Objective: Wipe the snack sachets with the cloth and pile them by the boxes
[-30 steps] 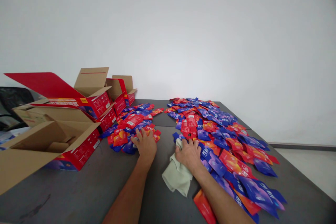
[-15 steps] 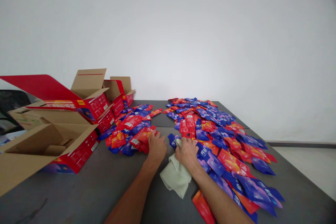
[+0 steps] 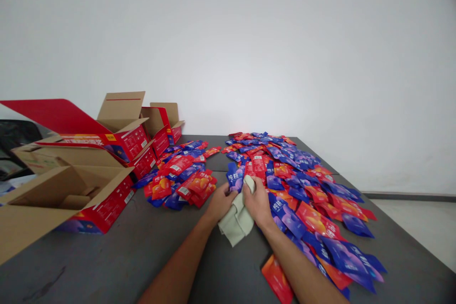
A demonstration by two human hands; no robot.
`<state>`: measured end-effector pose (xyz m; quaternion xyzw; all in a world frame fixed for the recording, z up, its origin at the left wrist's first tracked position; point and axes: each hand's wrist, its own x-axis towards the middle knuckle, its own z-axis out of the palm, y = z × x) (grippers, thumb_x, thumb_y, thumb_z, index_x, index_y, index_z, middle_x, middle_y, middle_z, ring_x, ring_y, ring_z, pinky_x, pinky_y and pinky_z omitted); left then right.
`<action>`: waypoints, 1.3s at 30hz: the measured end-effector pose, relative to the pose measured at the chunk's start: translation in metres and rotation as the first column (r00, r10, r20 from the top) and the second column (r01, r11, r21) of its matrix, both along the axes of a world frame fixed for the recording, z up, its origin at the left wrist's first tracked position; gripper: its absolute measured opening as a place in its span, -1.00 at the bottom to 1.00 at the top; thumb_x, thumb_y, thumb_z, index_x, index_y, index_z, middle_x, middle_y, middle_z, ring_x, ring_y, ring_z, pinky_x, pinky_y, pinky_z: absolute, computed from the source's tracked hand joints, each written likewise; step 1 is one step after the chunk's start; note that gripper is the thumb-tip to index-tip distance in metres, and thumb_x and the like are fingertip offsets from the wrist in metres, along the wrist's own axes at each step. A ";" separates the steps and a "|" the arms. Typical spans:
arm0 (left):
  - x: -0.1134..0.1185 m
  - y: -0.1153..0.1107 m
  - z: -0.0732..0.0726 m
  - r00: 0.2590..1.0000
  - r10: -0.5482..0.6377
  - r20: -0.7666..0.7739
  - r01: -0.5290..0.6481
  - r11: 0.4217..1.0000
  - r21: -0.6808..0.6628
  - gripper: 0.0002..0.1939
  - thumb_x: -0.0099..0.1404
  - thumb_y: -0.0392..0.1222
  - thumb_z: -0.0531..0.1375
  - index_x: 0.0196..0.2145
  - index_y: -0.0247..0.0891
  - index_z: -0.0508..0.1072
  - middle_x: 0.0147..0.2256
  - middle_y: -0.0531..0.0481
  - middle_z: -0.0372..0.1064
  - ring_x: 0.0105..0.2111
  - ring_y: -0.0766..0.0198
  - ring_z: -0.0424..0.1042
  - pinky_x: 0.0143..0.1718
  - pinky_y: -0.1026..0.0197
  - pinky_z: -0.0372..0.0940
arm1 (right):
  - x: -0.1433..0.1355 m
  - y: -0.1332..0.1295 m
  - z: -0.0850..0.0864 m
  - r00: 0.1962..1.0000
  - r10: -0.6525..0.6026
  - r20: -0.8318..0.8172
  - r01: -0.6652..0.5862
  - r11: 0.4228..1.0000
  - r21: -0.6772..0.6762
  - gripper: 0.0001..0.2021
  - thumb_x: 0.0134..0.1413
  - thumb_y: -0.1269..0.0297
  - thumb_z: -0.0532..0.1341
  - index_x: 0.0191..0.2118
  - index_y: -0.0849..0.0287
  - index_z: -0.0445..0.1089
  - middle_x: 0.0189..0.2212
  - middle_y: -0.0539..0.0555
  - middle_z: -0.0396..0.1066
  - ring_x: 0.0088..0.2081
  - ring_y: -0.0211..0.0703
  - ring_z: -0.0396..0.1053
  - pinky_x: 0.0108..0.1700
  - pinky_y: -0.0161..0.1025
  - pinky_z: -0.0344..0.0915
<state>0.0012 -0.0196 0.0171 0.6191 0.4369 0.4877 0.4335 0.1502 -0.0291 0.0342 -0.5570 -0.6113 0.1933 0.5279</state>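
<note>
Head view: the left hand (image 3: pixel 219 205) has its fingers closed on a blue packet (image 3: pixel 235 176), just beside the pale cloth (image 3: pixel 235 224) gripped in the curled fingers of the right hand (image 3: pixel 259 203). Loose packets (image 3: pixel 313 217) spread toward the right edge of the dark surface (image 3: pixel 219 275); a smaller heap (image 3: pixel 180 164) lies left, near open boxes (image 3: pixel 117 199). Past the far edge rises a white wall (image 3: pixel 228 47).

Packing area, as indicated by open red-printed cardboard cartons (image 3: pixel 113 203) beside heaps of red and blue printed pouches (image 3: pixel 315 217) on a dark-grey table (image 3: pixel 114 266) before a plain white wall (image 3: pixel 228 52).
</note>
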 end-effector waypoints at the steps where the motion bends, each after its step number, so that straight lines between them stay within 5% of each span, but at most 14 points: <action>1: 0.001 -0.001 0.001 0.995 -0.018 0.103 0.019 1.000 -0.012 -0.71 0.23 -0.08 0.22 -0.15 -0.28 0.52 -0.21 -0.10 0.54 -0.22 0.13 0.45 -0.12 0.14 0.29 | -0.001 -0.001 0.000 0.999 0.042 -0.016 -0.042 0.999 0.015 -0.72 0.20 0.23 0.13 0.00 0.17 0.35 -0.17 0.13 0.47 -0.18 -0.05 0.44 -0.08 -0.13 0.36; 4: 0.005 -0.003 0.005 0.947 -0.025 0.320 0.032 0.999 -0.016 -0.68 0.23 -0.11 0.24 -0.09 -0.28 0.48 -0.14 -0.11 0.52 -0.16 0.14 0.46 -0.06 0.14 0.30 | -0.005 -0.003 -0.005 0.987 0.151 0.055 -0.157 0.980 0.121 -0.70 0.25 0.25 0.11 0.05 0.16 0.37 -0.09 0.17 0.43 -0.08 -0.03 0.40 0.01 -0.09 0.34; 7: 0.007 -0.003 0.008 0.898 0.004 0.441 -0.002 1.000 -0.005 -0.65 0.21 -0.15 0.24 -0.04 -0.27 0.46 -0.09 -0.13 0.50 -0.11 0.15 0.46 0.00 0.12 0.29 | -0.009 -0.004 -0.011 0.978 0.073 0.193 -0.118 0.965 0.233 -0.65 0.26 0.26 0.12 0.11 0.14 0.40 -0.01 0.26 0.33 0.02 0.06 0.32 0.06 0.01 0.30; 10: 0.004 -0.003 0.011 0.855 0.052 0.516 -0.025 0.998 -0.060 -0.61 0.22 -0.16 0.22 0.02 -0.24 0.40 -0.07 -0.14 0.49 -0.14 0.17 0.48 -0.05 0.12 0.33 | -0.012 -0.004 -0.013 0.960 0.066 0.273 -0.141 0.954 0.265 -0.63 0.28 0.29 0.11 0.16 0.10 0.38 -0.13 0.23 0.35 -0.09 0.03 0.34 -0.03 0.00 0.35; 15: -0.002 -0.009 0.016 0.858 0.096 0.504 0.005 0.981 -0.195 -0.45 0.15 -0.28 0.19 0.13 -0.12 0.32 -0.04 -0.11 0.48 -0.16 0.16 0.49 -0.19 0.16 0.38 | -0.010 -0.008 -0.009 0.917 0.210 0.340 -0.309 0.911 0.272 -0.61 0.24 0.32 0.17 0.17 0.07 0.33 -0.12 0.18 0.44 -0.08 0.02 0.36 -0.01 -0.01 0.35; 19: 0.000 -0.015 0.020 0.863 -0.038 0.503 0.130 0.980 -0.148 -0.22 -0.06 -0.48 0.14 0.17 -0.10 0.33 0.01 -0.11 0.47 -0.04 0.12 0.45 -0.09 0.16 0.36 | -0.006 -0.007 -0.005 0.931 0.202 0.304 -0.293 0.910 0.294 -0.75 0.22 0.37 0.18 -0.01 0.07 0.44 -0.16 0.14 0.46 -0.11 -0.01 0.38 -0.02 -0.06 0.35; 24: 0.003 -0.015 0.021 0.857 -0.094 0.506 0.187 0.973 -0.137 -0.19 -0.08 -0.51 0.13 0.18 -0.14 0.35 0.00 -0.12 0.50 0.03 0.07 0.42 0.07 0.08 0.28 | -0.008 -0.007 -0.004 0.964 0.102 0.246 -0.184 0.922 0.341 -0.73 0.23 0.38 0.14 -0.01 0.08 0.48 -0.12 0.17 0.38 -0.09 -0.04 0.34 -0.03 -0.09 0.33; 30: -0.001 -0.011 0.018 0.859 -0.096 0.503 0.160 0.983 -0.085 -0.14 -0.12 -0.52 0.08 0.19 -0.17 0.33 -0.02 -0.12 0.51 0.00 0.07 0.45 0.07 0.05 0.29 | -0.017 -0.013 -0.007 0.909 0.246 0.335 -0.341 0.902 0.263 -0.75 0.22 0.37 0.15 -0.08 0.06 0.53 -0.24 0.11 0.36 -0.19 -0.13 0.33 -0.15 -0.21 0.33; 39: 0.000 -0.011 0.015 0.864 -0.127 0.487 0.205 0.972 -0.112 -0.29 0.01 -0.40 0.26 0.17 -0.23 0.37 -0.04 -0.21 0.52 -0.03 0.02 0.47 0.01 0.03 0.33 | -0.010 -0.010 0.005 0.981 0.083 0.177 -0.137 0.937 0.322 -0.72 0.28 0.29 0.11 0.01 0.10 0.49 -0.15 0.17 0.34 -0.14 -0.07 0.34 -0.07 -0.11 0.35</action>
